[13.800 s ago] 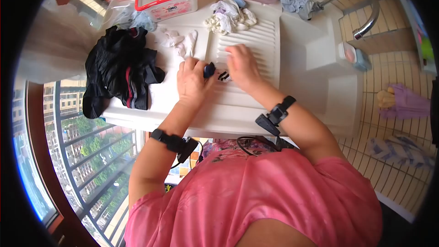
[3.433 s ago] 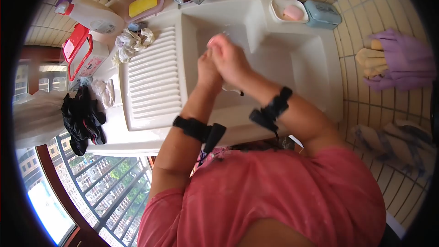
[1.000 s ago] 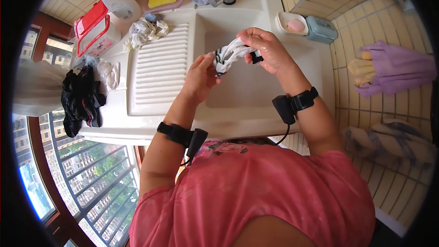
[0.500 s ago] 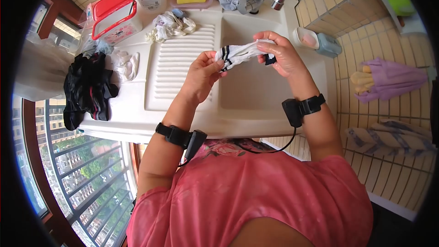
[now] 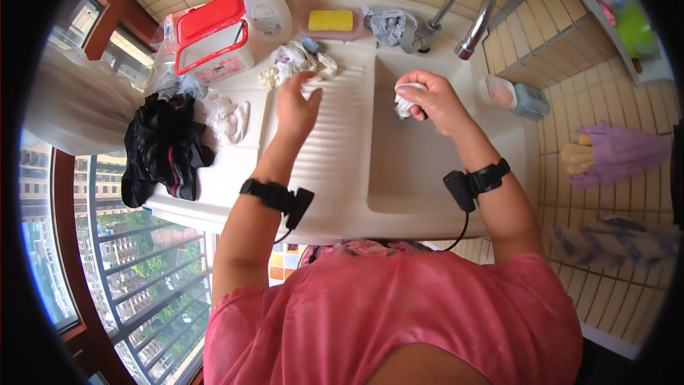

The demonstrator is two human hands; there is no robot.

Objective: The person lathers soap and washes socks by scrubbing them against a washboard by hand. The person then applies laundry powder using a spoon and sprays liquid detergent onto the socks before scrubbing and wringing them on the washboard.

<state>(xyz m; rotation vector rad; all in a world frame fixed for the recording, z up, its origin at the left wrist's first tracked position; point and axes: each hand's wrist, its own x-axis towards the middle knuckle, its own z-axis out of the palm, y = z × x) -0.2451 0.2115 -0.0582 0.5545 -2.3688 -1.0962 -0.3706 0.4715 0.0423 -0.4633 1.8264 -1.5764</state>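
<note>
Over the sink basin (image 5: 410, 171), my right hand (image 5: 438, 100) is closed around a bunched white sock (image 5: 405, 102). My left hand (image 5: 296, 107) is empty, its thumb and fingers apart, above the ribbed washboard (image 5: 335, 142). Its fingertips are close to a heap of wet white and cream socks or cloths (image 5: 288, 64) at the washboard's top; whether they touch is unclear. Farther left lie dark socks or garments (image 5: 167, 142) and a crumpled white piece (image 5: 226, 118).
A red-lidded box (image 5: 217, 64), a spray bottle (image 5: 263, 14), a yellow block in a tray (image 5: 331, 21) and a grey cloth (image 5: 388, 26) line the back. The faucet (image 5: 490, 0) arches over the basin's back right. A soap dish (image 5: 500, 91) sits on the right rim.
My left hand has let go of the striped white sock and moved left and up towards the white heap. The sock, stretched between both hands before, is now bunched in my right hand.
</note>
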